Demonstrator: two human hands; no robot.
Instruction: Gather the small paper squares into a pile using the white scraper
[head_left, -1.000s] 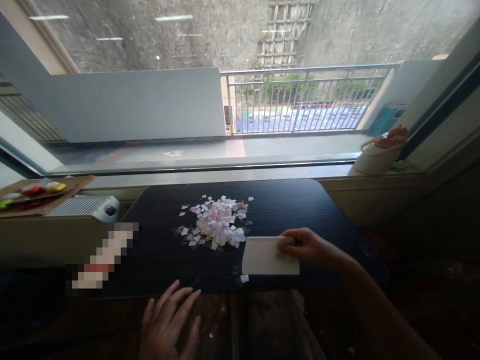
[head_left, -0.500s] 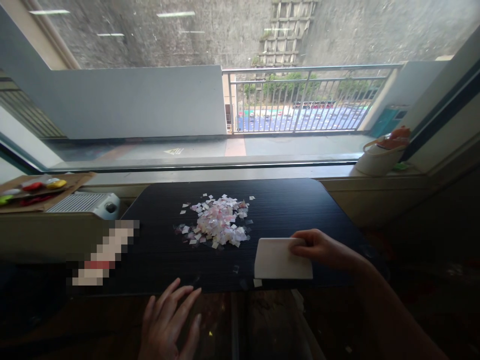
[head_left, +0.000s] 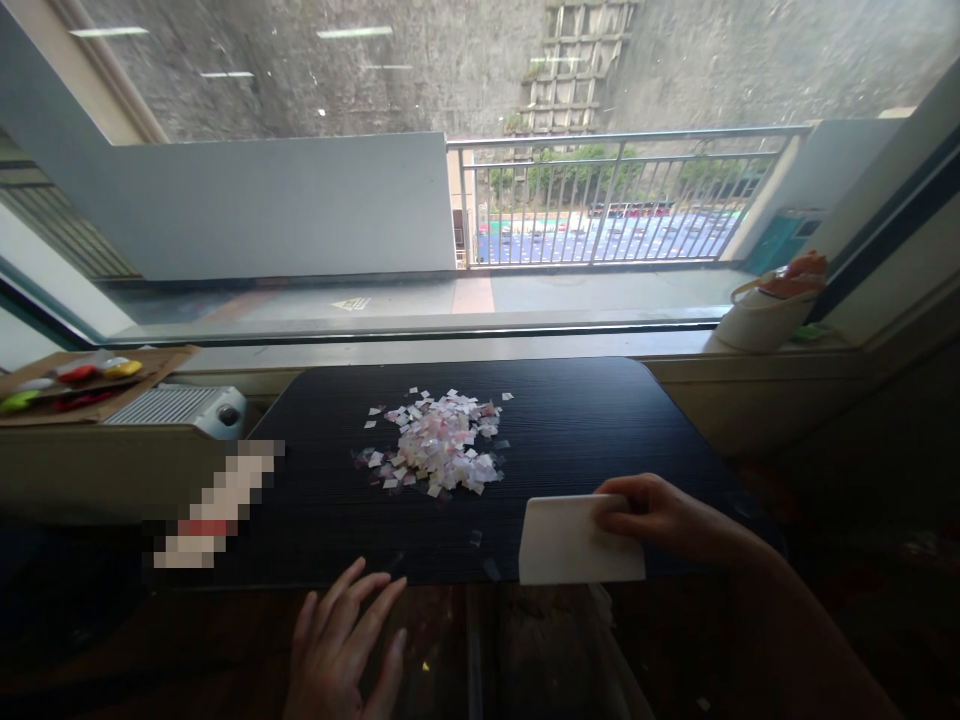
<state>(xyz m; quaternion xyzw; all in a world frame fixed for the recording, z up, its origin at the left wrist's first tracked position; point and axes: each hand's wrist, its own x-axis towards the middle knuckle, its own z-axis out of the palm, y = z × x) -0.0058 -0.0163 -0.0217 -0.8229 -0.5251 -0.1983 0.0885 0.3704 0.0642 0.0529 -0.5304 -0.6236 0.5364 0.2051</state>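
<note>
My right hand [head_left: 637,510] grips a flat white rectangular card [head_left: 574,542] by its upper right corner, thumb in front. The card's lower edge is at the near edge of the black table [head_left: 592,420]. My left hand [head_left: 349,630] hangs at the near edge with its fingers spread, holding nothing. Beyond both hands lies a loose heap of small paper scraps [head_left: 446,440], white and pinkish, with some clear bits around it. A few see-through scraps [head_left: 476,539] lie between my left hand and the card.
A white radiator [head_left: 180,408] stands at the left, beside a brown board [head_left: 150,375] bearing colourful packets. Along the far side runs a windowsill [head_left: 450,350] with a white container [head_left: 765,315] at its right. A blurred-out patch [head_left: 217,505] covers the table's left edge.
The card in my right hand has come nearer to me and slightly right, down to the table's near edge. A pale scrap below it no longer shows there. My left hand has barely moved.
</note>
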